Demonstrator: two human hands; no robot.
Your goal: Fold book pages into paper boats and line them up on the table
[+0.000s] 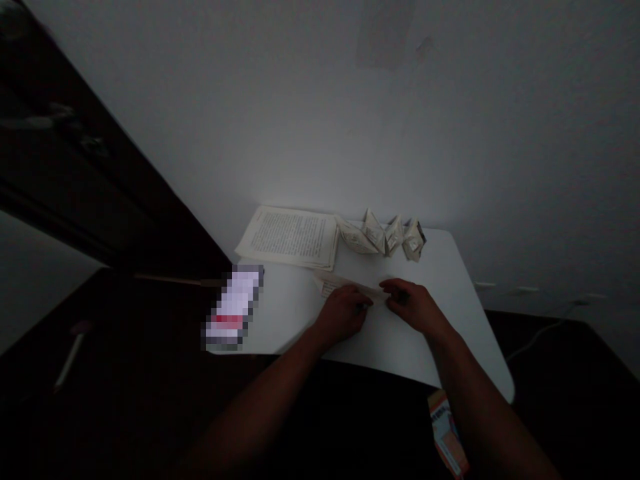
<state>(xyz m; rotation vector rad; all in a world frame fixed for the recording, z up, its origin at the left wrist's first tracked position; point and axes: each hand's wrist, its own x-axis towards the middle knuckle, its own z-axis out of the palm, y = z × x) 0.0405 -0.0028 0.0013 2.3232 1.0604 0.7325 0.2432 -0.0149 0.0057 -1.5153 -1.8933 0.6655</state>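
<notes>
A folded sheet of printed paper (340, 285) lies on the small white table (450, 313). My left hand (343, 313) presses on the sheet's near left part with its fingers curled. My right hand (413, 303) pinches the sheet's right end, fingers closed on it. Both hands meet over the middle of the paper. Behind them, a stack of printed pages (290, 237) lies at the table's back left. Several folded paper shapes (385, 235) stand in a row at the back edge.
A blurred-out bright object (233, 307) sits on the table's left edge. A white pen (67, 363) lies on the dark surface at left. A small orange-and-white packet (447, 433) shows below the table's front right. A white wall rises behind.
</notes>
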